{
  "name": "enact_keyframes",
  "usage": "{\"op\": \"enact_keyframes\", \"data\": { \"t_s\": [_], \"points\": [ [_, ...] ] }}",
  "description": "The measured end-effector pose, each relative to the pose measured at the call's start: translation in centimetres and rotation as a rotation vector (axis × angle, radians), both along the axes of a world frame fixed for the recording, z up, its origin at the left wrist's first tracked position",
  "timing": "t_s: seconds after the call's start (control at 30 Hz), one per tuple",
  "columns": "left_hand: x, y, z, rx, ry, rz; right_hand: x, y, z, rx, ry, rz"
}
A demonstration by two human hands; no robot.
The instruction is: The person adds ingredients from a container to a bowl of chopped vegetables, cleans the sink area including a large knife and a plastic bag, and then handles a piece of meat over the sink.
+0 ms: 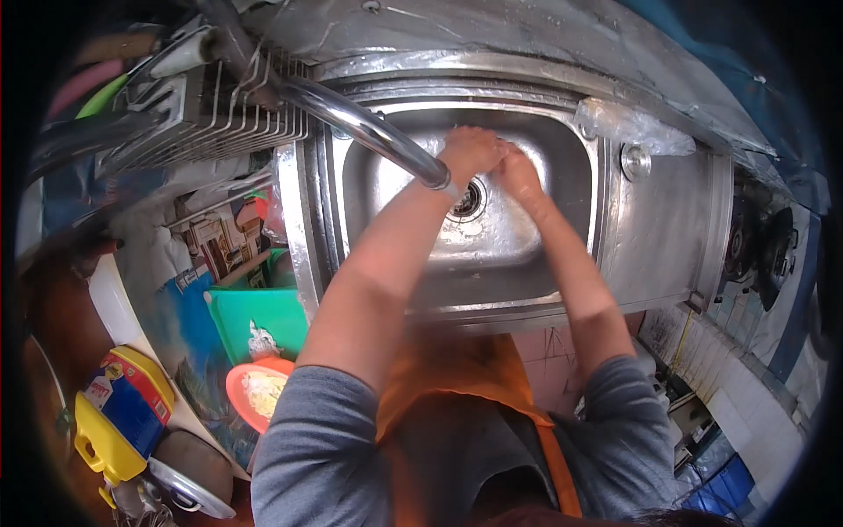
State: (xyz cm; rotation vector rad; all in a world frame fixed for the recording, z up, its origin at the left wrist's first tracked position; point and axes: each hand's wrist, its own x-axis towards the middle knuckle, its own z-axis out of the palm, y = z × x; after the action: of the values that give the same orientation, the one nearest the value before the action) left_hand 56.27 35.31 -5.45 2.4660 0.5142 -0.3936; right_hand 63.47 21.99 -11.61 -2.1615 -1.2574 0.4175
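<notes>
Both of my hands are together over the far part of a stainless steel sink (487,290), beyond its drain (469,199). My left hand (471,150), with the fingers bent, meets my right hand (516,172) at the fingertips. The fingers partly hide one another, and whether anything small lies between them cannot be told. The end of a chrome faucet spout (369,132) hangs above my left wrist. Both forearms reach over the sink's near edge.
A wire dish rack (257,99) stands left of the sink. A clear plastic bag (632,125) and a metal sink strainer (635,162) lie on the right drainboard (665,230). At the lower left are a green bin (257,316), an orange bowl (244,395) and a yellow jug (125,408).
</notes>
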Motion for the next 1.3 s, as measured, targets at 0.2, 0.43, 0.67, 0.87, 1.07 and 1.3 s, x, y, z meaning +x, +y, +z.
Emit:
{"op": "enact_keyframes", "data": {
  "t_s": [0.2,0.43,0.67,0.87,1.07,1.3],
  "points": [
    [-1.8,-2.1,5.0,-0.065,-0.021,-0.2,-0.9,-12.5,-9.8,-0.509,-0.047,0.357],
    [-13.2,-3.6,9.4,-0.499,-0.588,0.801,-14.8,-1.6,-7.9,-0.176,1.237,0.252],
    [-8.6,-0.3,16.8,-0.301,-1.183,0.752,-6.0,7.4,-2.0,-0.043,1.407,-0.382],
    [-5.5,1.4,15.3,-0.457,-1.318,0.741,-0.8,6.7,-1.6,0.124,1.31,-0.535],
    [-14.4,-2.0,9.5,-0.371,-0.89,0.821,1.3,2.9,-9.9,0.683,1.401,-0.998],
    [-25.8,-7.7,4.6,0.004,-0.258,0.503,-14.4,8.2,-8.7,-0.371,1.279,0.664]
  ]
}}
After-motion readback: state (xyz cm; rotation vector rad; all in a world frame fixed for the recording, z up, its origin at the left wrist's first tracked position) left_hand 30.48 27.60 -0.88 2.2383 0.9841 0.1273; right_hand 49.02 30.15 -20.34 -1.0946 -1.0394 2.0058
